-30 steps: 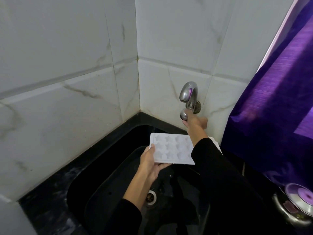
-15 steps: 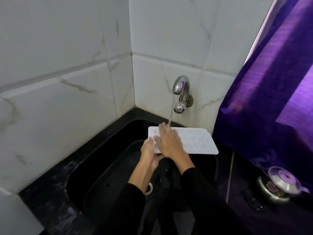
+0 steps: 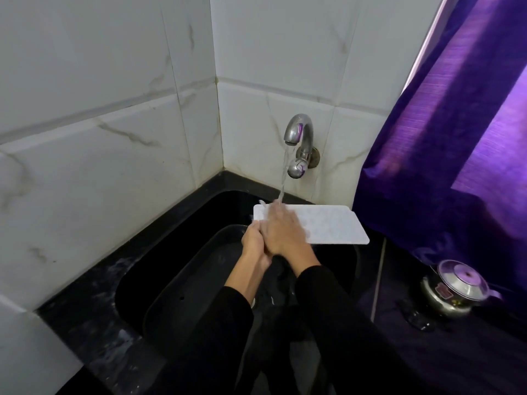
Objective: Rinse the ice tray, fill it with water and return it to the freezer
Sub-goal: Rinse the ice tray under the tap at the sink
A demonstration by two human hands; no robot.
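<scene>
white ice tray (image 3: 328, 225) held level over the black sink (image 3: 176, 269), under the steel tap (image 3: 298, 135) on the tiled back wall. thin stream of water (image 3: 283, 175) falling from the spout onto the tray's far left corner, right at the fingertips of the right hand. moulded cells on the tray's top face blurred, their shape not clear, and no telling how much water sits in them.

left hand (image 3: 252, 242) at the tray's near left edge, fingers curled round the rim, thumb side up, gripping it from the side and below. right hand (image 3: 281, 230) laid palm down across the tray's left part, fingers straight and together, pressed flat on the top surface, pinching nothing; slightly smeared by motion. both hands touching each other at the tray's near left corner. black sleeves reaching back from both wrists toward the camera.

tray's right half bare, jutting out toward the purple curtain (image 3: 456, 155) that hangs at the right. below the curtain, on the dark counter (image 3: 399, 352), a steel pot with a glass lid (image 3: 456, 289), well apart from the sink. white marbled tiles (image 3: 108, 115) on the two walls meeting in the corner behind the sink.
</scene>
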